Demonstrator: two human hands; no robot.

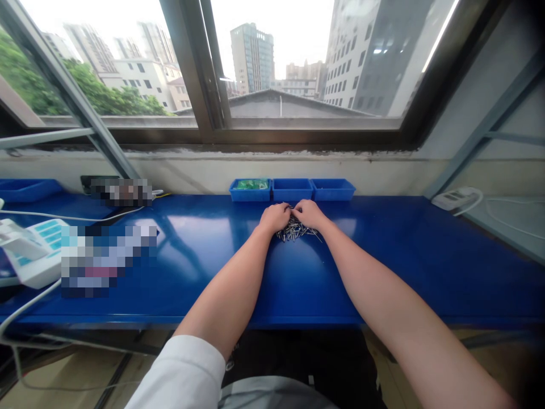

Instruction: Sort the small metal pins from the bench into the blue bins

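Note:
A loose pile of thin, silvery metal pieces (293, 230), which look like screws, lies on the blue tabletop. My left hand (275, 217) rests at the pile's left side with its fingers curled in over the pieces. From the right, my right hand (310, 215) reaches over the same pile, thumb and fingers bent together. The fingertips of both hands come close together above the pieces. The hands partly cover the back of the pile, so exactly which pieces the fingers hold is hidden.
Behind the pile stand three blue bins: the left bin (250, 196) holds green packets, beside a middle bin (292, 190) and a right bin (333, 190). A white device (36, 250) and cables are at left. Another white device (455, 197) sits at right. A window frame rises behind.

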